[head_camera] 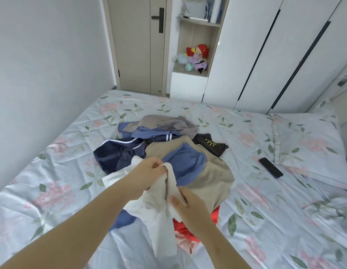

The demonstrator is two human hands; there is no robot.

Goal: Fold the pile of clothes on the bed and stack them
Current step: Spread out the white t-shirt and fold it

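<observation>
Bedding in a pale floral print covers the bed (52, 171), and nowhere on the sheet around the hands is there a folded garment or the start of a stack, so I judge the task to be at its very beginning. Just beyond the hands the pile of clothes (168, 136) lies heaped and tangled. A tan garment (211, 179) sprawls beyond and to the right of them, and a navy piece with white stripes (112, 154) sits beyond and to the left of the left hand. A grey piece (168, 123) tops the far side, and a red garment (181, 229) shows beneath the right wrist (how many items are buried underneath cannot be told). One white garment (161, 220) is partly raised from the near side of the heap and hangs crumpled between the hands, not yet spread flat. The left hand (147, 175) pinches its upper edge with curled fingers, farther from the body. The right hand (190, 206) grips a fold of the same cloth, lower and nearer. The two grips sit close together, so the piece probably needs opening out before a first fold. Everything else in the pile is left to do. A dark phone (270, 167) lies well to the right of the hands.
</observation>
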